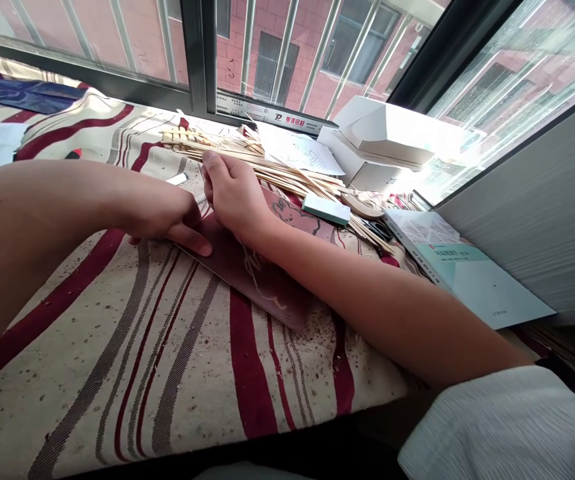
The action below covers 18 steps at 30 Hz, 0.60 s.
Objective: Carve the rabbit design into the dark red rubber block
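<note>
A reddish-brown board (227, 263) lies slantwise on the striped cloth. Pale carved lines mark its near part, and a dark outline drawing shows beyond my right forearm. My left hand (167, 217) grips the board's left edge, thumb flat on top and the other fingers curled, partly hidden. Over the board's far end my right hand (237, 193) is closed, thumb and fingers pressed together. Whatever it holds is hidden by the hand. A white-ended stick (177, 179) shows just beyond my left hand.
Bundles of thin wooden sticks (287, 175) lie behind the board, with a pale green-and-white block (326, 209) near them. A white box (375, 147) stands by the window. To the right lies a book (472, 267). Crumbs dot the striped cloth (207, 373).
</note>
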### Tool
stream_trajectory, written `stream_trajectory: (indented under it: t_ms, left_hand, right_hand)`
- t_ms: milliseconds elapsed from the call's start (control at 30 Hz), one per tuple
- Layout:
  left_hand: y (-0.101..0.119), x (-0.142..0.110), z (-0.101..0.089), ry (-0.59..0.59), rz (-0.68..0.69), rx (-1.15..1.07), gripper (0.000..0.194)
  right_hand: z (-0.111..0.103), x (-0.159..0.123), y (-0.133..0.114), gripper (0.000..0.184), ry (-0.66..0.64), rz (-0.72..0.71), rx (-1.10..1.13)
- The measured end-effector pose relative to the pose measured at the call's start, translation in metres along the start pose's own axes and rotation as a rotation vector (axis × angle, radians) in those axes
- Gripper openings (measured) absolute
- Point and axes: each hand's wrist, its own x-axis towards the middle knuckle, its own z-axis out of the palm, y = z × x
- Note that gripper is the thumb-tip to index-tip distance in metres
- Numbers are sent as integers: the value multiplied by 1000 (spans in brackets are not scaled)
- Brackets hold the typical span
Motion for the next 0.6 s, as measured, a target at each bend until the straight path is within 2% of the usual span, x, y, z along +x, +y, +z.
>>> stream_trajectory:
  t_ms: [167,333,600]
  left_hand:
    - [1,-1,1,12,33,-10,70]
    - [5,-4,1,18,2,-16,70]
    - [0,-2,2,-4,4,-2,73]
  right_hand:
    - [1,-2,0,53,-37,21,8]
    - [2,-10,-3,52,-82,14,38]
    - [-2,0,1,51,11,22,11]
